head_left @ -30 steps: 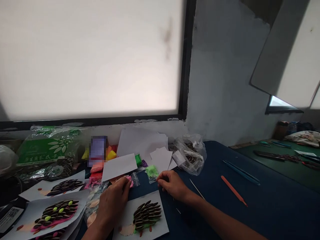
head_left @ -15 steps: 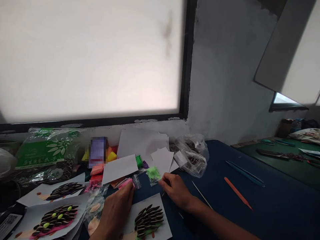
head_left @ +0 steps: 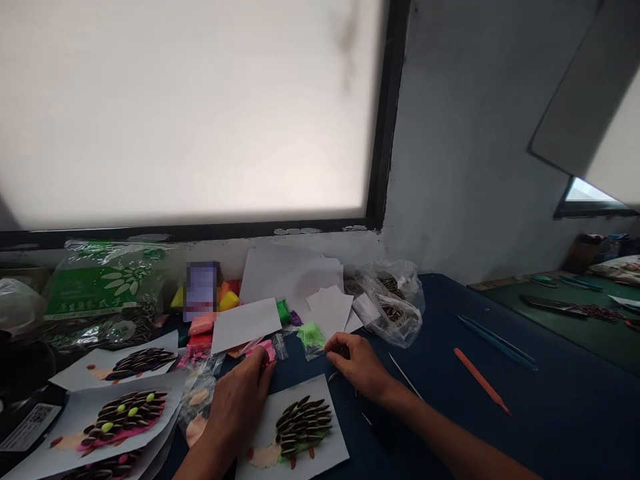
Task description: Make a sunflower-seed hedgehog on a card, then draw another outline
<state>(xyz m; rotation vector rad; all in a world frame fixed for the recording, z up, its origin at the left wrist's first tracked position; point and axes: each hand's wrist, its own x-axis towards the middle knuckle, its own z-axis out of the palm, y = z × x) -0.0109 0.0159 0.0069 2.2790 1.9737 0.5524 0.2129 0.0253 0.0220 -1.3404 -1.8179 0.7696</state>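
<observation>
My left hand is at the left edge of a white card, its fingers closed beside a bag of pink clay. What the fingertips hold, if anything, is hidden. On the card is a hedgehog picture: a beige clay head, a green clay body and rows of striped sunflower seeds as spines. My right hand hovers beyond the card's upper right corner, thumb and index finger curled nearly together. Anything between them is too small to tell. Just past its fingertips lies a bag of light green clay; a loose seed lies below the thumb.
Finished-looking hedgehog cards overlap at left, before a green seed bag. Blank white cards and colored clay packs lie at the back. A clear bag of seeds, an orange tool and blue tweezers are on the right.
The view has shifted slightly, so most things sit a little higher and further right. My left hand has drawn off the card's picture, showing the beige head. My right hand stays near the green clay.
</observation>
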